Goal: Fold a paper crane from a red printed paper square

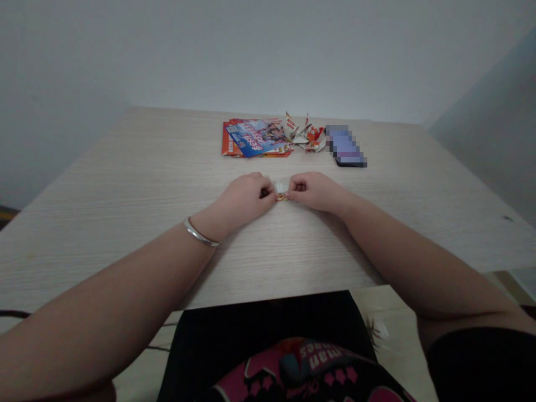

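Observation:
Between my two hands is a small piece of folded paper (282, 196), whitish at the top with printed colour along its lower edge. My left hand (246, 196), below a silver bangle (200, 233), pinches its left end between thumb and fingers. At the other end my right hand (317, 191) has its thumb and fingers closed on the paper too. Both hands rest low over the table, in front of the printed leaflets. Fingertips cover part of the paper, so its full shape is hidden.
A stack of colourful printed leaflets (255, 138) lies toward the back of the pale wooden table (138, 167). Touching its right side are several folded paper figures (309, 137) with pointed tips. A phone (347, 146), its screen blurred, lies right of them. Behind stands a wall (268, 56).

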### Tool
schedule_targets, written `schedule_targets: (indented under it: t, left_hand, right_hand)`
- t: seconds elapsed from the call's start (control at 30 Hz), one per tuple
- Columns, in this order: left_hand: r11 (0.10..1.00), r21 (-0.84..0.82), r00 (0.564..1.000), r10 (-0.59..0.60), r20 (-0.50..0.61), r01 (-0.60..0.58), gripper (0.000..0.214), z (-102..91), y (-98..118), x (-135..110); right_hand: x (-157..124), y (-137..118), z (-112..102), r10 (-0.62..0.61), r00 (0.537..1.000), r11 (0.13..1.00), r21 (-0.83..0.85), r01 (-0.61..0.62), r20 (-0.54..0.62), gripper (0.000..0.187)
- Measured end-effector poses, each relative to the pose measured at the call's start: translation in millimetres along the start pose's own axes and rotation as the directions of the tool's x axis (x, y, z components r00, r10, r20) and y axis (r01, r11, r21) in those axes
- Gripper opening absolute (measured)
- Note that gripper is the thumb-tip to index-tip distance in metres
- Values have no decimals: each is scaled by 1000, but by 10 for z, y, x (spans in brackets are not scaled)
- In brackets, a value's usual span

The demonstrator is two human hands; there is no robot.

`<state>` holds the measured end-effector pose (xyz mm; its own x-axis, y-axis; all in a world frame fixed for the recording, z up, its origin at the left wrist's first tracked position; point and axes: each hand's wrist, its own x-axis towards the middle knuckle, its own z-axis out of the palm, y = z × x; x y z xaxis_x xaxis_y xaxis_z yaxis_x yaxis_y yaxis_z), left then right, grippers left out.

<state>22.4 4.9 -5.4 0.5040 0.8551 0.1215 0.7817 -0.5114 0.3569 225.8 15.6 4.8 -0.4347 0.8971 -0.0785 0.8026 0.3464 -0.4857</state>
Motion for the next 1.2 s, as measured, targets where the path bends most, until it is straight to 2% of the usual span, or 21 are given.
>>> schedule_targets:
  t: [0.17,0.33,0.57,0.77,1.0,1.2]
  left_hand:
    - [999,30,999,-26,-24,27,25,-1,37,-2]
    - [1000,12,999,-18,-36,18,24,7,43,-9]
    - [996,75,999,-43,-22,44,22,12,88,-4]
    - [988,148,999,-43,3,42,23,-22,124,-3]
    - [974,228,1000,5,-19,-1,25,-5,104,4]
    - [965,262,1000,-24,6,22,27,0,115,12]
  right_hand:
    - [9,-64,10,64,998,991,-121,-64,0,20]
    - [6,-54,3,107,994,984,-140,-106,-2,27]
    - [53,-86,-21,171,985,972,-170,-162,37,26]
    - [54,-98,0,148,988,959,-250,-135,36,30]
    - [53,-91,19,125,992,946,-303,-113,21,34]
    - [55,-104,18,113,993,939,-328,-104,11,33]
